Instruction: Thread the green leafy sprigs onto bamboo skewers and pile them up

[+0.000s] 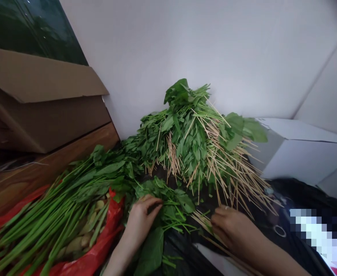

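Note:
My left hand [145, 212] reaches in from the bottom centre, its fingers closed at the edge of a small heap of loose greens [174, 209]; what it pinches is too small to make out. To the right, my right hand [228, 226] lies over thin wooden skewers [200, 219], fingers curled; whether they grip a skewer is hidden. Behind both hands rises a big pile of leafy greens [194, 142], with many skewers [237, 172] sticking out toward the front and right. A large leaf [152, 253] hangs below my left wrist.
Long green stalks [50, 207] lie over a red plastic bag [99, 245] with root-like pieces at the left. A cardboard box [56, 99] stands back left, a white box [306, 153] at right. Black plastic [303, 195] and a blurred bright object are at lower right.

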`<state>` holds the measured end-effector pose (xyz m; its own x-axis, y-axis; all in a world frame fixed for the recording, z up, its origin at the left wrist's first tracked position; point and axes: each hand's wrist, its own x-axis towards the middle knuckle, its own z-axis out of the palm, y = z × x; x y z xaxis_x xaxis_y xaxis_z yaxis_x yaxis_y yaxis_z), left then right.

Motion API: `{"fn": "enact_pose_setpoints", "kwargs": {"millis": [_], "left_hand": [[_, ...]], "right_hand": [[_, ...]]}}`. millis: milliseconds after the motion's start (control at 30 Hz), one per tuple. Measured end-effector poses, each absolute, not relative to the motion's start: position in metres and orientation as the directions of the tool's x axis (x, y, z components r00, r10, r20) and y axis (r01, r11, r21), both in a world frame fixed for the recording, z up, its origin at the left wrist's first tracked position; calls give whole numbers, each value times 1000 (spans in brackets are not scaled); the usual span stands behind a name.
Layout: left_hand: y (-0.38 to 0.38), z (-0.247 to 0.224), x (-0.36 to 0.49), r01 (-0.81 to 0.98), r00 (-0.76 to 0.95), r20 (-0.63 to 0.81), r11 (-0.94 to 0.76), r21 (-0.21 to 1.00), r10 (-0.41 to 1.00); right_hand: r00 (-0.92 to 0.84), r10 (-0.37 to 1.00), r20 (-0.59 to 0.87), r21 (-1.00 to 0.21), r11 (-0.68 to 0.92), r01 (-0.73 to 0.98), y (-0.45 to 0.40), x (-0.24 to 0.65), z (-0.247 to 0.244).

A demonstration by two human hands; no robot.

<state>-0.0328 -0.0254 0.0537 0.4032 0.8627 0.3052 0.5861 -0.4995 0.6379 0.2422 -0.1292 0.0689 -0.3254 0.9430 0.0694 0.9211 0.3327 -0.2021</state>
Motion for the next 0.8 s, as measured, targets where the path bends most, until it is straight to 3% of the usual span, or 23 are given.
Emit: {"fn": "enact_pose_setpoints", "kwargs": {"millis": [167,300,400,500,667,800], "left_hand": [[-20,53,-5,745,507,270,-574,340,818],[-14,48,13,806,533,197,-565,179,823],[-10,46,17,809,557,135,-572,134,819],[-3,56,12,794,543,157,-565,224,825],[7,96,-2,615,399,391,-558,557,829],[1,128,-7,528,277,457,-531,662,845]], "right_hand": [[-272,951,-146,-330,213,920,-158,246,43],[-241,958,-154,-341,178,923,-165,248,34],[-241,960,-145,-333,182,925,-165,248,33],[-275,957,-91,-377,222,899,-163,247,37],[-220,975,16,-500,198,843,-150,245,53],[-183,981,70,-536,192,822,-131,241,68]]}}
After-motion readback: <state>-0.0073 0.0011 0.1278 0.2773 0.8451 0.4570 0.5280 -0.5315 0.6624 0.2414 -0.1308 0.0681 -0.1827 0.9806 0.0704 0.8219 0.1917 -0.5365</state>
